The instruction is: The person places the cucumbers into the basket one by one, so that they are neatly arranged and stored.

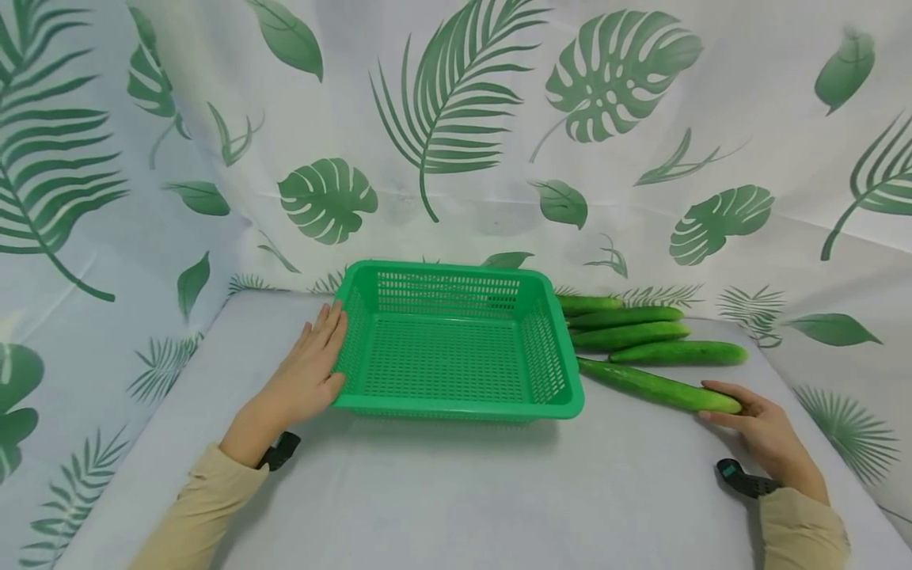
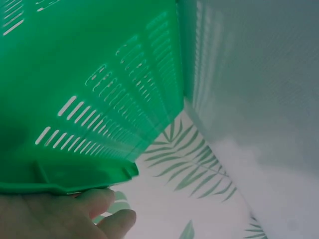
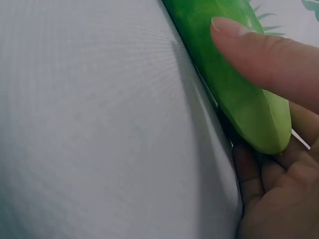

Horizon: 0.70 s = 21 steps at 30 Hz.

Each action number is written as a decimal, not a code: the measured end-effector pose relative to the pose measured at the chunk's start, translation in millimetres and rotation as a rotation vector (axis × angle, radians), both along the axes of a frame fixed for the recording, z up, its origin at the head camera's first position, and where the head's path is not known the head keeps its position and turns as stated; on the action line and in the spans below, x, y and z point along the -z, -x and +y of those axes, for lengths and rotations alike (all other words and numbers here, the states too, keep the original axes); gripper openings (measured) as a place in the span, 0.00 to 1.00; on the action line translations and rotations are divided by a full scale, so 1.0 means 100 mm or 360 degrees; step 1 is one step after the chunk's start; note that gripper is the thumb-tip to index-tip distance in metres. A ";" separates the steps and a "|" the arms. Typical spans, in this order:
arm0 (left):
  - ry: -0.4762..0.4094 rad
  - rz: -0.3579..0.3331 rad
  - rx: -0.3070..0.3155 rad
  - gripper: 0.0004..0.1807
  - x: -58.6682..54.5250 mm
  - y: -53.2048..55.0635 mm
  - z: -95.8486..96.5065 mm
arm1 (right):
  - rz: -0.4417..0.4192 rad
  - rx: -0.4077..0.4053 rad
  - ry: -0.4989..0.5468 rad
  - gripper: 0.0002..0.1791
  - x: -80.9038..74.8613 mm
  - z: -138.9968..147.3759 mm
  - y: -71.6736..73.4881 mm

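Note:
A green plastic basket [image 1: 456,409] with slotted walls stands in the middle of the table, nothing inside it. My left hand [image 1: 311,372] rests along its left rim with the fingers straight; in the left wrist view, the fingers [image 2: 113,223] lie against the outside of the rim. At the right, my right hand [image 1: 762,427] holds the near end of a cucumber [image 1: 651,385], thumb on one side and fingers curled round the other. The right wrist view has the thumb [image 3: 269,55] lying across the cucumber's pale tip [image 3: 271,124]. Its far end reaches the basket's right wall.
Several other cucumbers [image 1: 677,352] lie side by side to the right of the basket, some ends hidden behind it. A white tablecloth [image 1: 492,507] covers the table, and leaf-printed sheets [image 1: 492,202] rise behind and at the sides.

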<state>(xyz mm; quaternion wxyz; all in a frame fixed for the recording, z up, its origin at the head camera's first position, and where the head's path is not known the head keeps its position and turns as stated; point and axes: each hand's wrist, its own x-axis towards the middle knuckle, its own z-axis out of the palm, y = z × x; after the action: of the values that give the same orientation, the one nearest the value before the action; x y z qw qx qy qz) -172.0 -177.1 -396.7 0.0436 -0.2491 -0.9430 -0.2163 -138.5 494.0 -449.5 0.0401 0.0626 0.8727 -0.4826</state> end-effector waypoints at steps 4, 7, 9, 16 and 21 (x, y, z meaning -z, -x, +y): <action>-0.0016 -0.0009 -0.0002 0.42 -0.01 -0.01 0.01 | -0.0011 0.0054 0.0057 0.35 0.01 0.01 -0.01; 0.0005 -0.0004 -0.0022 0.41 -0.03 -0.01 0.02 | -0.0006 0.0099 0.0252 0.31 0.01 0.02 -0.02; 0.0024 -0.0004 -0.0034 0.40 -0.04 0.00 0.02 | 0.0005 0.0112 0.0424 0.30 0.00 0.04 -0.02; 0.0052 -0.0019 -0.0047 0.40 -0.05 0.03 0.04 | 0.0069 0.0057 0.0916 0.27 0.03 0.10 -0.02; 0.0036 -0.0025 -0.0029 0.40 -0.05 0.05 0.07 | 0.0090 0.0051 0.1127 0.28 0.03 0.13 -0.03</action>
<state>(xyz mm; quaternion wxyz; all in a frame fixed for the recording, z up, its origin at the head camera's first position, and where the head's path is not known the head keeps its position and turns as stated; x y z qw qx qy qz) -177.2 -170.2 -391.2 0.0353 -0.2394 -0.9479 -0.2072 -135.0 507.0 -452.9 0.0276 0.0451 0.6509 -0.7573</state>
